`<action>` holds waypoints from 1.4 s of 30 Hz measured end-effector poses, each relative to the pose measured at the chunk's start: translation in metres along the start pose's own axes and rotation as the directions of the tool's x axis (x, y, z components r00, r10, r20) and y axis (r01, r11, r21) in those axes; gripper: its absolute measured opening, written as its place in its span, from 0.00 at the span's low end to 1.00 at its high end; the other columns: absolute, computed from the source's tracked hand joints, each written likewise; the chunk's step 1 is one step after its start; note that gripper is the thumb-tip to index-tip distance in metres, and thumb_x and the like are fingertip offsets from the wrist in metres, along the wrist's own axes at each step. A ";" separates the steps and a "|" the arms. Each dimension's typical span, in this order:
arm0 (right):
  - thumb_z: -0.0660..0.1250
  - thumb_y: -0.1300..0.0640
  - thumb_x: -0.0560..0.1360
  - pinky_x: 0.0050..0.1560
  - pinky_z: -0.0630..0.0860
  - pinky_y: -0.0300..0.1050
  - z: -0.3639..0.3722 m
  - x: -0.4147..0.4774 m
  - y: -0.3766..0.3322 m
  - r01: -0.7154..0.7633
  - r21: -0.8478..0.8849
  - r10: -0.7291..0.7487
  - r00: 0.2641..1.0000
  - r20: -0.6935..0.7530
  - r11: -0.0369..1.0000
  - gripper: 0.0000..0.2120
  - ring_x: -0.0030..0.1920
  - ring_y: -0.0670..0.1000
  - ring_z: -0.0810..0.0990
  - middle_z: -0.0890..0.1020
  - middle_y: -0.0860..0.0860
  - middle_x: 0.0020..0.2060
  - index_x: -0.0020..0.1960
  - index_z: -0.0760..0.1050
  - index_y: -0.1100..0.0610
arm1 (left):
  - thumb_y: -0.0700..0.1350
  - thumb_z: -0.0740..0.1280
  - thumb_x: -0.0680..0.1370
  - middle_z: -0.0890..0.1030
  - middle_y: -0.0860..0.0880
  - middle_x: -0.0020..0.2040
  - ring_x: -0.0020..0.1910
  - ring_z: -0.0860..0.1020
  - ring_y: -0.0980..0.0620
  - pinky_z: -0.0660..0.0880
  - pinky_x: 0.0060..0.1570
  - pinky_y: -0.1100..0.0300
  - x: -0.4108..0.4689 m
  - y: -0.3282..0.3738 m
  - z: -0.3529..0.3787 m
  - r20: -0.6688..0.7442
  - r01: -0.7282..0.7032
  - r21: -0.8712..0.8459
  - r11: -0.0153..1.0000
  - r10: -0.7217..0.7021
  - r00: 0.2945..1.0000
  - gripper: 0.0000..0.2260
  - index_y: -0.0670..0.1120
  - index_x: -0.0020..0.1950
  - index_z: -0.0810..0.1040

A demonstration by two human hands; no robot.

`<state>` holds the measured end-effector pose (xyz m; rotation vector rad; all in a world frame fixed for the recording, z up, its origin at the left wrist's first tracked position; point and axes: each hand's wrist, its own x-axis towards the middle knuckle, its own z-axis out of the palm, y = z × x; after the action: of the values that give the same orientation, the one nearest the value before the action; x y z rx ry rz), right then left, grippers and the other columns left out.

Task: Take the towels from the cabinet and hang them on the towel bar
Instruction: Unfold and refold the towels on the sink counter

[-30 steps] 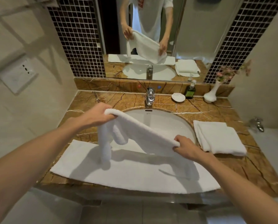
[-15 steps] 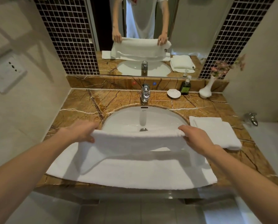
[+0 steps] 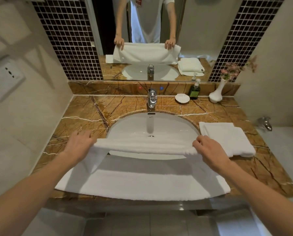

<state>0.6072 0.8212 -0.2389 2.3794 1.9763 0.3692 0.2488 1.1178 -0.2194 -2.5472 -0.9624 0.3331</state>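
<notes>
Both hands are up over the basin with a white towel (image 3: 144, 146) stretched level between them, folded lengthwise into a long band. The left hand (image 3: 80, 144) grips the left end, fingers curled under the cloth and thumb on top, and a loose tail of the towel hangs down from that grip. The right hand (image 3: 208, 150) pinches the right end, fingertips closed tight on the edge. The band hangs above the front of the white sink (image 3: 150, 126), clear of the larger white towel (image 3: 142, 183) lying flat along the front edge of the brown marble counter (image 3: 84, 114). To the right of the basin, a folded stack of white towels (image 3: 227, 138) sits on the counter, just beside the right hand; whether the hand brushes it is hard to judge from this angle. At the back, the chrome faucet (image 3: 152, 97) stands centred behind the basin, with a small white soap dish (image 3: 182, 98), a dark green pump bottle (image 3: 194, 91) and a white vase (image 3: 216, 95) of pink flowers lined up to its right. The mirror (image 3: 193, 40) above shows the person's two hands holding the same towel out flat.
</notes>
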 end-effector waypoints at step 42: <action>0.54 0.44 0.72 0.28 0.64 0.41 0.067 -0.061 -0.043 0.065 -0.050 -0.050 0.963 0.264 0.997 0.14 0.33 0.48 0.72 0.78 0.49 0.38 0.43 0.75 0.50 | 0.36 0.58 0.78 0.67 0.39 0.69 0.67 0.65 0.40 0.61 0.66 0.48 -0.062 0.007 0.078 0.268 -0.127 0.252 0.959 0.057 0.962 0.33 0.41 0.77 0.42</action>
<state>0.5689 0.7791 -0.3209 2.1975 1.8829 0.1000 0.1799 1.0934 -0.2866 -2.3408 -0.8225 0.7848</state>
